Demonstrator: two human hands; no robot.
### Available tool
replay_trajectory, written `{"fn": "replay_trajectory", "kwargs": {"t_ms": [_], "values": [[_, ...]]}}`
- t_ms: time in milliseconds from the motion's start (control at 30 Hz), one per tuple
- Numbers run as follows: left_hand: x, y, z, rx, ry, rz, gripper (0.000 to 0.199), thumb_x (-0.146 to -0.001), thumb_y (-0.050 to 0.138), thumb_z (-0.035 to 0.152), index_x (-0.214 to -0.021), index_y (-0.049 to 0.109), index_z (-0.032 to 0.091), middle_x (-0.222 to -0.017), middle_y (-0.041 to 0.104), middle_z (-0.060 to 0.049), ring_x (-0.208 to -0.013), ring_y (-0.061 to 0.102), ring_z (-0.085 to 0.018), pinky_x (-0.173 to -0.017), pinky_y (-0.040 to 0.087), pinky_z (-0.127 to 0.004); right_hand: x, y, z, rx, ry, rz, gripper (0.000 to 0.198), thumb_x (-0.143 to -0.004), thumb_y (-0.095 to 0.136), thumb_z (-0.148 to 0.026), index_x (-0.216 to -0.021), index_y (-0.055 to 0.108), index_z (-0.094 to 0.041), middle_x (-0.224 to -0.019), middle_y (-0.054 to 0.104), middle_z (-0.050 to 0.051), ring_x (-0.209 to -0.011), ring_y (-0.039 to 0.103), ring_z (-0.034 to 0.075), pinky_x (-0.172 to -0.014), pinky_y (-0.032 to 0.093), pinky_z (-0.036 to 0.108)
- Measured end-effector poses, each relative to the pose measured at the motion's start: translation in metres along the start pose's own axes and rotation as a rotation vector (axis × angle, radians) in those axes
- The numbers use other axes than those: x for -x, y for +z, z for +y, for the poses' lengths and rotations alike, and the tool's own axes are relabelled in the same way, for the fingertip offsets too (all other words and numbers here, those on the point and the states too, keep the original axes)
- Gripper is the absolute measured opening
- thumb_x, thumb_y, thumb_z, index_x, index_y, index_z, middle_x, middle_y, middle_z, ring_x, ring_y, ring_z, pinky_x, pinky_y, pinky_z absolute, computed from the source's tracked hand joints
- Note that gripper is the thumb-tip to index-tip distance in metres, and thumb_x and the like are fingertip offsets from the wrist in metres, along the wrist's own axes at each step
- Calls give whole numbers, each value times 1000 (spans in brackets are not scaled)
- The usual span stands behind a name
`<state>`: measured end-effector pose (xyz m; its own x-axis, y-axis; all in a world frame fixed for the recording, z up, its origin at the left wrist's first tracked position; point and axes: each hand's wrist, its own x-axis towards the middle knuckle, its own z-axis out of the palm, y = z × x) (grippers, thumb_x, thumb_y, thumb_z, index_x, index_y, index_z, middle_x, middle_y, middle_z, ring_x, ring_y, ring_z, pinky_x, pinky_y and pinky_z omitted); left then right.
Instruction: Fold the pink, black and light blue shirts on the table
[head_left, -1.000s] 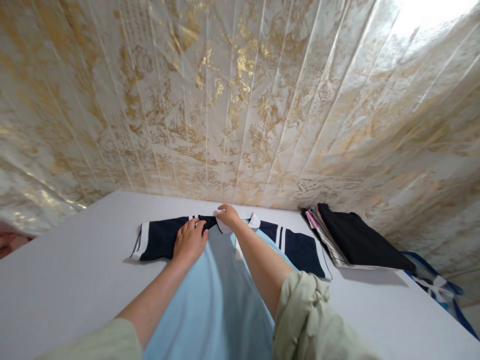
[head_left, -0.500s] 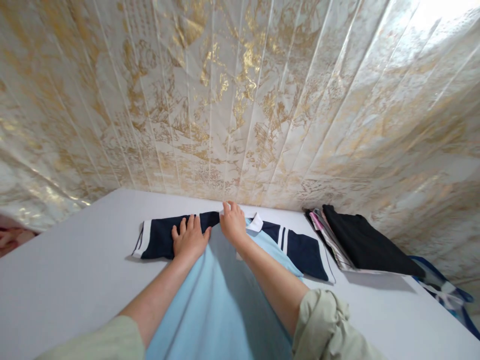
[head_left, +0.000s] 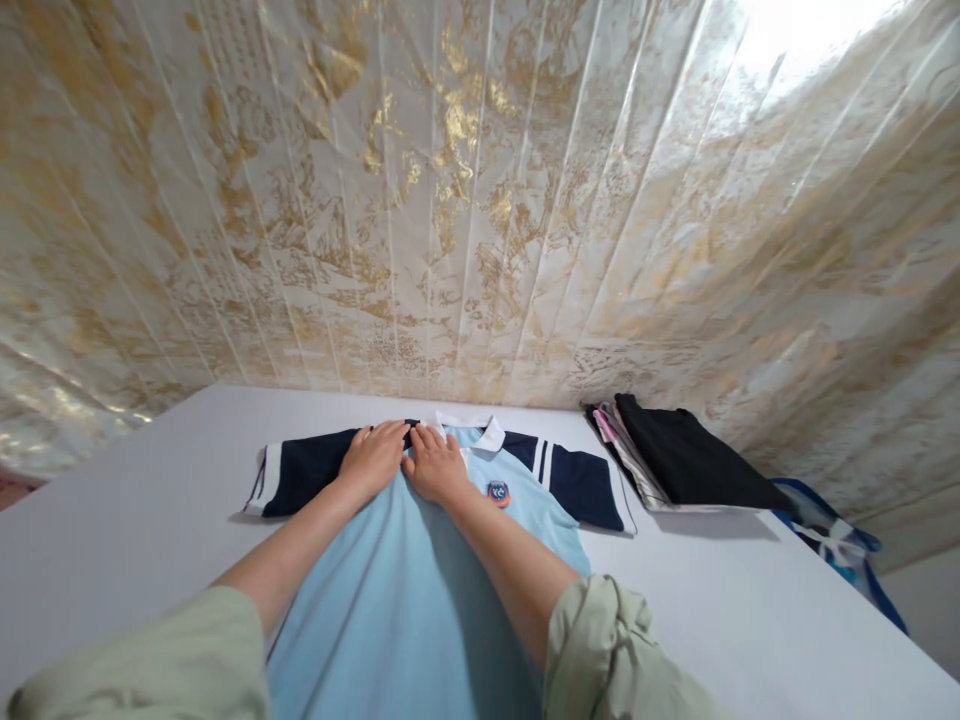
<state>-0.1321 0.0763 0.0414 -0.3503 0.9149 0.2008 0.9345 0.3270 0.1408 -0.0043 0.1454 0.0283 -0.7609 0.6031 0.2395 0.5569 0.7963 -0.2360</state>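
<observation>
A light blue polo shirt (head_left: 382, 600) with navy sleeves and a white collar (head_left: 491, 434) lies spread on the white table. My left hand (head_left: 373, 460) rests on its left shoulder, where the navy sleeve (head_left: 307, 468) meets the body. Close beside it, my right hand (head_left: 436, 464) lies flat on the upper chest, just left of the collar. Both hands press on the cloth with fingers stretched out. An orange and blue badge (head_left: 498, 493) shows on the chest, right of my right hand. My forearms cover part of the shirt.
On the table (head_left: 697, 610) at the right is a stack of folded clothes, a black garment (head_left: 697, 455) on top. Past the table's right edge is a clear bag with blue trim (head_left: 840, 540). A gold-patterned curtain (head_left: 450, 200) hangs behind the table.
My right hand has moved off the collar, down and left onto the upper chest, uncovering the badge. My left hand stays at the shoulder. The view has shifted slightly right.
</observation>
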Motion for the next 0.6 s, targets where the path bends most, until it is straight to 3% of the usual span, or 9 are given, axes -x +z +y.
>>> {"fn": "replay_trajectory", "kwargs": {"t_ms": [167,300,433,533,600], "values": [[0,10,-2,-70,-75,-48,55,-94,29,32,-146,39,18,-155,34,-6,-143,30,-25,-114,23,-48,1,-2,-3,27,-26,19,55,-98,35,-42,-146,36,-15,-153,37,10,-141,30,21,-116,19,50],[-1,10,-2,-120,-95,-93,57,-95,23,37,-149,34,21,-158,30,0,-144,27,-24,-114,22,-49,11,-24,7,99,-49,46,55,-96,42,-42,-142,42,-12,-149,43,12,-140,32,23,-118,12,49],[-2,7,0,-126,-106,-106,59,-95,18,39,-149,33,22,-158,28,1,-145,23,-24,-115,21,-49,45,-58,58,123,132,85,56,-97,39,-42,-144,40,-13,-152,38,11,-142,28,24,-117,16,46],[-2,8,-1,-120,-108,-96,59,-95,17,39,-149,34,22,-158,28,1,-145,24,-23,-115,21,-49,87,-74,110,120,347,-25,55,-98,35,-43,-147,38,-17,-154,34,10,-142,27,25,-115,20,47],[-2,9,-1,-108,-111,-89,59,-95,19,40,-149,35,22,-158,28,1,-145,24,-24,-115,21,-49,116,-79,136,126,418,-76,57,-98,34,-46,-149,34,-22,-157,29,7,-144,25,25,-114,19,49]]}}
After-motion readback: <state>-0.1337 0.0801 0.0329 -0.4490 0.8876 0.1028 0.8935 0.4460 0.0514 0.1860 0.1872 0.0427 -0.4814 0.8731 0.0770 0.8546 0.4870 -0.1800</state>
